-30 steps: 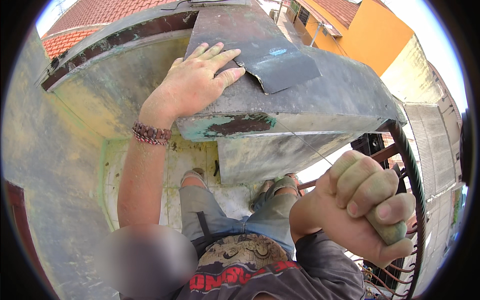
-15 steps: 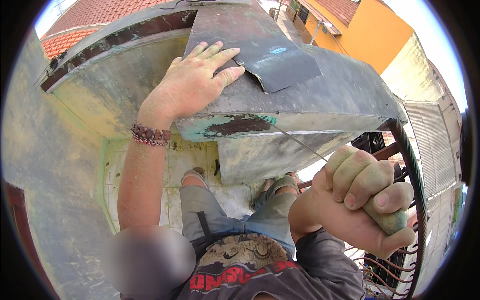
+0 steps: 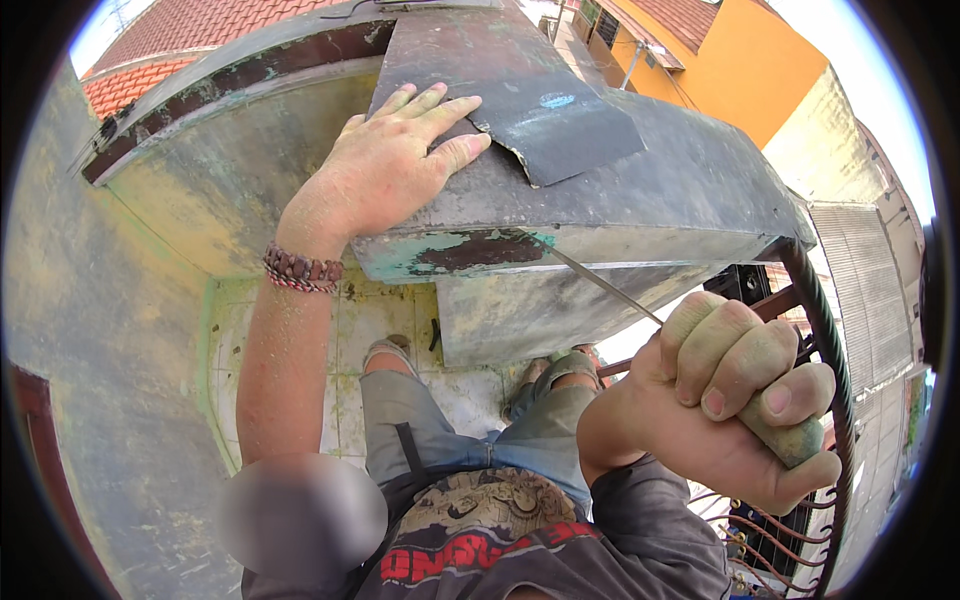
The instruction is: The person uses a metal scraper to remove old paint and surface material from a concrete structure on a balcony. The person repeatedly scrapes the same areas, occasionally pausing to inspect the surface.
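Observation:
My left hand [image 3: 385,170] lies flat on top of the grey wall ledge [image 3: 690,180], fingers spread, thumb and fingertips by the edge of a dark grey sheet [image 3: 570,135] with a torn, curled edge and a blue mark. My right hand [image 3: 725,385] is closed round the worn handle of a scraper [image 3: 612,287], held to the right of the ledge. Its thin metal blade, seen nearly edge-on, points left and meets the ledge's front face. There, a patch of flaked paint [image 3: 475,252] shows dark brown and turquoise.
A dark twisted metal railing [image 3: 822,320] curves down close beside my right hand. Below is a dusty tiled floor [image 3: 385,320] where my legs stand. A stained wall [image 3: 110,330] rises at left. An orange building [image 3: 715,75] and tiled roofs stand beyond.
My right hand has shifted slightly to the right with the scraper, and the blade has turned a little, showing wider. My left hand stays in place.

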Demonstrator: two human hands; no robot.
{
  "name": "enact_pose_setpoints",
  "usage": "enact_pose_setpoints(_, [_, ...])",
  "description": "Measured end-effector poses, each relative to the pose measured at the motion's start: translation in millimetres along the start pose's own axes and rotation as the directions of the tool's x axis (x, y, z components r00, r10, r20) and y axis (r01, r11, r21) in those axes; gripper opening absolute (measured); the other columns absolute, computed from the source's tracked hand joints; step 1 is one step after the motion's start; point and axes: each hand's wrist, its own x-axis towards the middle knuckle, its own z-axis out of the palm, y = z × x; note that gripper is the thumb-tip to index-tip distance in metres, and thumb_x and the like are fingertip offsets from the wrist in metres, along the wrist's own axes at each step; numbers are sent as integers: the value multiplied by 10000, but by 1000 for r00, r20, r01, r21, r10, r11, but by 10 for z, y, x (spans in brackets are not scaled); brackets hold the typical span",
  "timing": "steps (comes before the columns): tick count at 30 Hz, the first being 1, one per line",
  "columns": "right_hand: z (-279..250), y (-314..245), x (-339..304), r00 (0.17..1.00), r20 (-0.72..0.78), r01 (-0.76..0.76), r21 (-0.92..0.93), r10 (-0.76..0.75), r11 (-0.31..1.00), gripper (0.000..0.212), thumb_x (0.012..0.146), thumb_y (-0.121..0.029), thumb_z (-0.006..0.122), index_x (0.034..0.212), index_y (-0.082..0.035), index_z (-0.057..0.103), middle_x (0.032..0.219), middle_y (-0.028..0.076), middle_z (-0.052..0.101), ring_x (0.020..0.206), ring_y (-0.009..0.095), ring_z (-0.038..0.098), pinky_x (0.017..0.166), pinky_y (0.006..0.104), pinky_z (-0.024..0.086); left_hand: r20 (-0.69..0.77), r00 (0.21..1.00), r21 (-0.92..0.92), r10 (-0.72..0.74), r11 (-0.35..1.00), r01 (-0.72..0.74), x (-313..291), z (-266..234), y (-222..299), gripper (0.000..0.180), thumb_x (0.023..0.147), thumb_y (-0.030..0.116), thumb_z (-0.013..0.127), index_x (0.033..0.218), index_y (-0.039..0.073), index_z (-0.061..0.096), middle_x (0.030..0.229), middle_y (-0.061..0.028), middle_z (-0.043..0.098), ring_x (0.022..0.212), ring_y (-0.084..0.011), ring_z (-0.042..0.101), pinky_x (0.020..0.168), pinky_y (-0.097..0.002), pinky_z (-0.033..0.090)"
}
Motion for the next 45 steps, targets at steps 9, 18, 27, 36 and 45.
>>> enact_pose_setpoints(9, [-11, -26, 19, 997, 45, 73, -91, -69, 993, 542, 940, -576, 353, 916, -87, 585, 608, 24, 463, 435, 110, 352, 424, 276, 270, 13, 1000, 21, 2, 1000, -2, 19, 0, -22, 567, 985, 508, 400, 1456, 195, 424, 1539, -128, 340, 1442, -319, 267, 1158, -496, 232])
enact_pose_setpoints(18, [30, -99, -53, 990, 131, 71, -92, -58, 993, 461, 911, -545, 438, 894, -106, 577, 587, 0, 462, 432, 102, 362, 423, 256, 279, 23, 1000, 13, -2, 1000, 2, 7, -19, -65, 576, 983, 513, 388, 1463, 196, 414, 1543, -120, 334, 1440, -321, 270, 1159, -507, 237])
enact_pose_setpoints(27, [-100, 187, -746, 724, 627, 463, -134, -287, 876, 233, 780, -253, 654, 720, -42, 573, 645, 42, 530, 552, 183, 525, 540, 301, 428, 40, 999, 3, -15, 1000, 15, 8, -33, -40, 587, 981, 522, 379, 1462, 190, 417, 1551, -119, 319, 1452, -310, 246, 1164, -502, 228])
enact_pose_setpoints(36, [-295, 522, -1204, 457, 880, 621, -213, -127, 755, 150, 730, -225, 623, 722, -91, 556, 740, 17, 537, 669, 174, 534, 664, 303, 415, -803, 526, -429, -281, 885, -183, -580, 40, 276, 177, 922, 153, 656, 832, 1, 639, 705, -62, 638, 613, -148, 557, 612, -294, 449])
enact_pose_setpoints(45, [-303, 541, -1277, 453, 891, 593, -284, -20, 753, 224, 703, -288, 633, 822, -99, 627, 880, 27, 590, 884, 196, 578, 875, 374, 419, 128, 988, -905, -86, 398, 152, -1116, 830, 722, 318, 1018, 254, 515, 1062, -42, 621, 842, -63, 702, 780, -94, 617, 728, -265, 500])
